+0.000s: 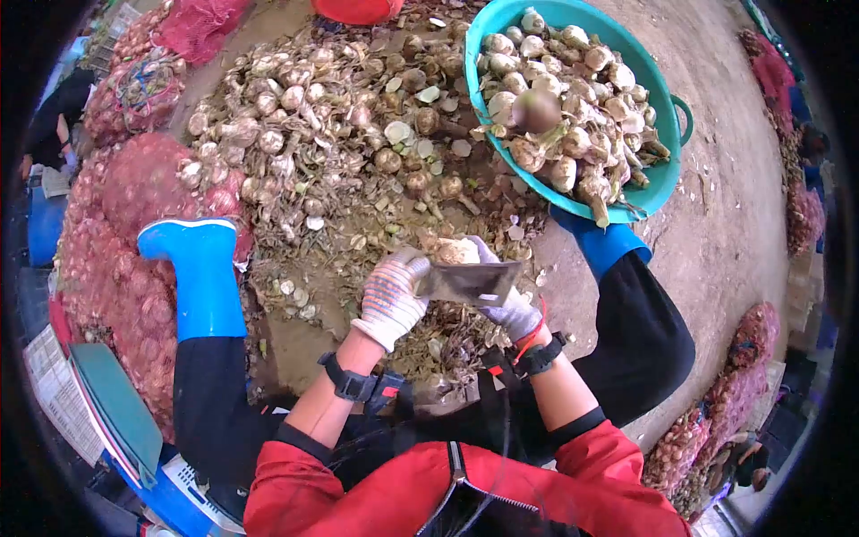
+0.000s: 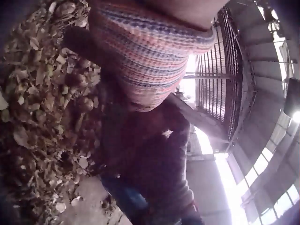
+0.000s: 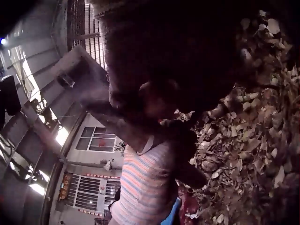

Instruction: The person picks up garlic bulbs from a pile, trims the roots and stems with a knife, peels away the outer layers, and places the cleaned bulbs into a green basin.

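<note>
My left hand (image 1: 394,294), in a striped knit glove, grips a broad-bladed knife (image 1: 470,281) whose blade points to the right. In the right wrist view the blade slants up from the striped glove (image 3: 146,180). A pale garlic bulb (image 1: 458,251) shows just beyond the blade, held in my gloved right hand (image 1: 514,315). The blade covers part of that hand in the head view, and the right wrist view shows it mostly as dark shadow. In the left wrist view the knit cuff (image 2: 145,51) fills the top.
Untrimmed garlic (image 1: 286,116) lies heaped ahead, with trimmings over the ground. A teal basin (image 1: 667,170) of garlic stands front right, close to a blue boot (image 1: 599,242). Another blue boot (image 1: 192,255) stands by red mesh sacks (image 1: 134,192) at left. A red container (image 1: 358,9) sits far ahead.
</note>
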`<state>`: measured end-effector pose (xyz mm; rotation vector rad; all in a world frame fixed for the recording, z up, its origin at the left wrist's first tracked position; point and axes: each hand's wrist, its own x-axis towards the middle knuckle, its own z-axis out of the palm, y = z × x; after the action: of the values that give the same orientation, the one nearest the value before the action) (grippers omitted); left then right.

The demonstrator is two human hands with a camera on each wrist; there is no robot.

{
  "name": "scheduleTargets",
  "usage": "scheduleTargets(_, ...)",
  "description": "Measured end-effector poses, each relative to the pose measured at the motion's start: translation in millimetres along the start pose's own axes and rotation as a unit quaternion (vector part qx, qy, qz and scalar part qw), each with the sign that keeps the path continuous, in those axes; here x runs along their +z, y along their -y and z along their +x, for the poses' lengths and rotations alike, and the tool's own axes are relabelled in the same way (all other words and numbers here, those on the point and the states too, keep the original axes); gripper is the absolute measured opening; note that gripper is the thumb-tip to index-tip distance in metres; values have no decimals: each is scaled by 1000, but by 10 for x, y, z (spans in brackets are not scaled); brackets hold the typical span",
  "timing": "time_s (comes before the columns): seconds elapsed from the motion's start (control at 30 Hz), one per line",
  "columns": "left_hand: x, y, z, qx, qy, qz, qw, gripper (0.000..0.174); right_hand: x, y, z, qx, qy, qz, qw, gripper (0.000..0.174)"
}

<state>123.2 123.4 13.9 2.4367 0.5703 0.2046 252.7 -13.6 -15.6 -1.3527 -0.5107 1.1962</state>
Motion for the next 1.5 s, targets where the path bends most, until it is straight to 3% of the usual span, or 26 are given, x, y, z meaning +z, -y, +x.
scheduleTargets(0.13, -79, -136, -79, -38, 35, 3, 999, 31, -74, -174, -58, -44, 3, -23, 999, 89)
scheduleTargets(0.2, -118, -136, -38, -88, 117, -11, 989, 45, -59, -25, -95, -48, 8, 8, 999, 90)
scheduleTargets(0.23, -71, -55, -68, -48, 81, 23, 995, 33, -24, 65, -101, -18, -4, -38, 999, 84)
scheduleTargets(0.33, 44, 69, -129, -15, 3, 37, 999, 35, 0, 285, -107, 66, 10, -91, 994, 70)
scheduleTargets(0.37, -117, 108, -86, -126, 77, -42, 988, 38, 112, 343, -150, 16, -69, -6, 997, 55)
scheduleTargets(0.4, 63, 591, -164, -261, 174, -3, 950, 36, 138, 541, -195, -76, -43, -122, 989, 49)
scheduleTargets(0.43, 118, 547, -117, -256, 167, -8, 952, 36, 113, 545, -133, -69, -52, -110, 990, 51)
scheduleTargets(0.47, 125, 483, -174, -322, 116, -276, 898, 36, 140, 486, -129, -54, -70, -87, 992, 52)
scheduleTargets(0.5, 103, 395, -297, -378, 50, -521, 764, 36, 124, 438, -73, -139, -44, -240, 960, 60)
scheduleTargets(0.53, -160, 170, -177, -362, 114, -685, 622, 37, 88, 436, 61, -230, -10, -389, 892, 68)
scheduleTargets(0.6, -130, 63, -119, -313, 50, -679, 662, 39, 205, 361, 24, -137, -12, -436, 889, 88)
scheduleTargets(0.63, -153, -22, -50, -291, 39, -601, 744, 39, 250, 142, 38, -58, -74, -229, 969, 82)
scheduleTargets(0.67, -95, 29, -49, -248, 70, -397, 881, 37, 272, 245, 53, 52, -47, -59, 996, 67)
scheduleTargets(0.7, -14, 38, -75, -233, 54, -406, 882, 32, 293, 350, 70, 165, -58, 107, 979, 53)
scheduleTargets(0.77, 41, 53, -78, -220, 41, -415, 882, 27, 263, 208, 88, 176, -48, 92, 979, 40)
scheduleTargets(0.83, -38, 76, -43, -128, -44, -276, 952, 30, 289, 59, 111, 125, -101, 147, 976, 18)
scheduleTargets(0.97, 146, 398, -133, -167, -25, -196, 966, 34, 130, 154, 138, 90, -107, 328, 934, 18)
scheduleTargets(1.07, 340, 801, -102, -305, 143, -67, 939, 36, -77, 564, 162, -43, -91, 459, 883, 45)
scheduleTargets(1.1, 369, 927, -13, -272, 89, -63, 956, 38, -250, 839, 243, -93, -14, 626, 774, 61)
scheduleTargets(1.13, 419, 1047, 96, -240, 44, -60, 968, 41, -367, 1094, 230, -91, 26, 656, 748, 69)
scheduleTargets(1.17, 423, 1091, 328, -244, 33, -84, 966, 39, -494, 1077, 231, -146, -86, 604, 778, 71)
scheduleTargets(1.27, 438, 1156, 1234, -206, 17, -40, 978, 36, -604, 847, 292, -90, -148, 666, 726, 66)
scheduleTargets(1.37, 706, 1393, 1580, -254, 107, 64, 959, 38, -502, 492, 364, 34, -178, 521, 834, 47)
scheduleTargets(1.4, 767, 1408, 1509, -181, 19, 88, 979, 37, -465, 376, 390, 59, -189, 478, 856, 43)
scheduleTargets(1.47, 684, 1377, 1360, -145, 101, 139, 974, 35, -370, 209, 402, 114, -201, 344, 910, 46)
scheduleTargets(1.5, 675, 1330, 1191, -154, 29, 90, 983, 26, -329, 74, 411, 119, -206, 288, 927, 47)
